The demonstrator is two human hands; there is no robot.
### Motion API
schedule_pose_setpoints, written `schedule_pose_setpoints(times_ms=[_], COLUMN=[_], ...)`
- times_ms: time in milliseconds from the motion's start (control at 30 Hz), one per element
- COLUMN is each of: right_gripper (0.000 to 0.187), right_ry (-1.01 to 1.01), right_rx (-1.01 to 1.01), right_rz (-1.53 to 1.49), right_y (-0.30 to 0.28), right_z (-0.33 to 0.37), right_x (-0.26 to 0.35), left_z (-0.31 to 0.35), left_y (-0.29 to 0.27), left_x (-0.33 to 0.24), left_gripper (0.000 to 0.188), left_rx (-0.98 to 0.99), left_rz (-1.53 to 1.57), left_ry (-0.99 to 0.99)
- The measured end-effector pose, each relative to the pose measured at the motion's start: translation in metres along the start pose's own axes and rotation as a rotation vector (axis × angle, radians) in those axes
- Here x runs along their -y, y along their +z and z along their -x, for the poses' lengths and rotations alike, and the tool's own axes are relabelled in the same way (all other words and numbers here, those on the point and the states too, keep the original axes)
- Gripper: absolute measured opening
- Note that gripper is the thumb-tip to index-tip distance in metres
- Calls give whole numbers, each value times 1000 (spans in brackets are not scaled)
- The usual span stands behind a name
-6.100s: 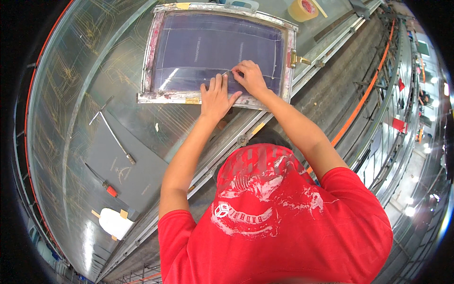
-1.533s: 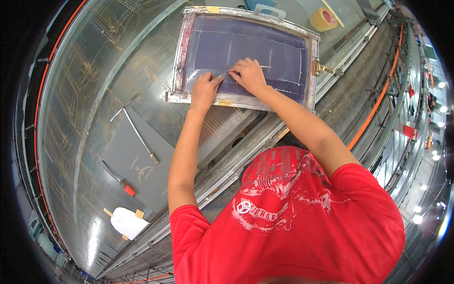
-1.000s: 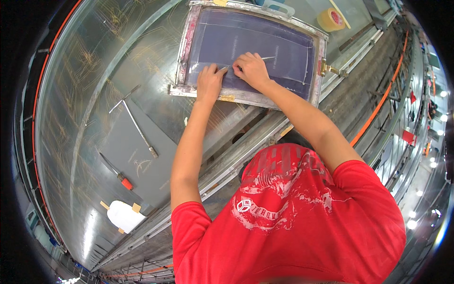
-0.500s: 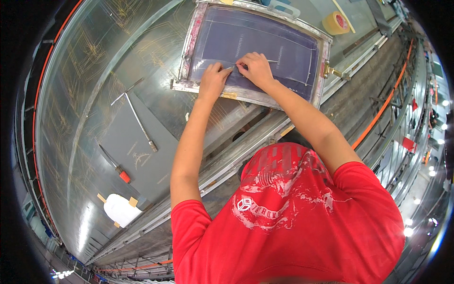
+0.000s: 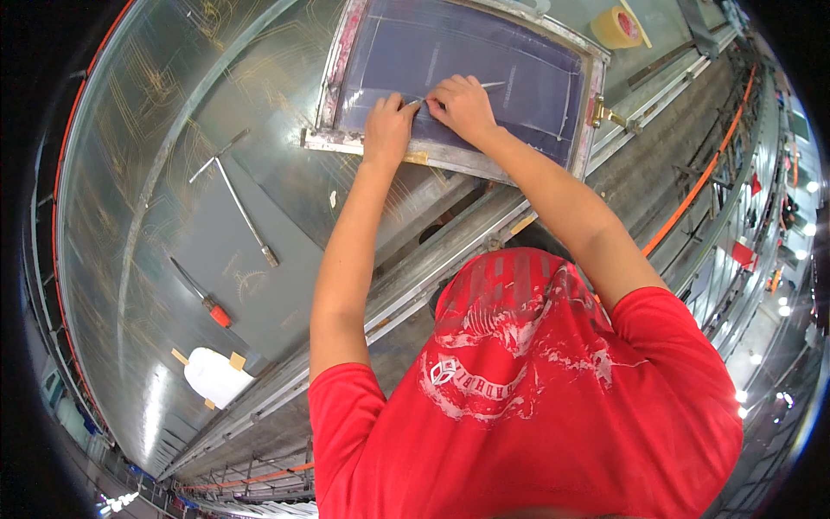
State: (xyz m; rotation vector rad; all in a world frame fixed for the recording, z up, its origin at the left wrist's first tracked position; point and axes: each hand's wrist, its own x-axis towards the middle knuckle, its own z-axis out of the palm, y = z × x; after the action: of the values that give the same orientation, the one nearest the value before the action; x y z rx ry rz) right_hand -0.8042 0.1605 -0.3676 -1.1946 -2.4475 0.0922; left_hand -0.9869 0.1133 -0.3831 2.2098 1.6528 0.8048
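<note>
Both of my hands are over a framed mesh screen [image 5: 467,48] with purple-blue mesh and a worn, paint-stained frame. My left hand [image 5: 388,130] is closed in a pinch at the near left of the mesh. A small pale tip shows at its fingers; I cannot make out what it is. My right hand [image 5: 462,105], just right of it, has its fingers bent and pressed together. A slim, pointed grey tool [image 5: 494,85] sticks out to the right from behind that hand. Whether the pale tip belongs to the same tool is hidden.
On the long table [image 5: 259,78] lie a grey sheet [image 5: 259,303], a T-shaped metal rod [image 5: 246,208], a red-handled tool [image 5: 213,310] and a taped white piece [image 5: 216,378]. A tape roll [image 5: 616,28] sits at the far right. A metal rail [image 5: 415,303] runs along the near edge.
The whole view has shifted slightly, with the screen and table things sitting higher and further left. The slim tool now tilts up more at its right end. Both hands stay closed over the mesh.
</note>
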Motion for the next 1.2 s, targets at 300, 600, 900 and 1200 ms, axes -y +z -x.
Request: schedule_pose_setpoints(times_ms=[300,600,900,1200], right_gripper=[7,10,14,18], right_ry=[-93,47,121,376], right_rx=[-52,70,325,302], right_rz=[0,-78,-19,-468], right_y=[8,-2,4,-20], right_z=[0,-9,-30,-20], right_x=[-8,-3,-4,-24], left_z=[-5,-4,3,7], left_y=[19,-2,-10,-12], left_x=[5,13,26,25], left_gripper=[17,16,12,9], left_rx=[-122,-68,-134,-160], left_rz=[-34,28,46,93], left_ry=[-23,-44,-10,-33])
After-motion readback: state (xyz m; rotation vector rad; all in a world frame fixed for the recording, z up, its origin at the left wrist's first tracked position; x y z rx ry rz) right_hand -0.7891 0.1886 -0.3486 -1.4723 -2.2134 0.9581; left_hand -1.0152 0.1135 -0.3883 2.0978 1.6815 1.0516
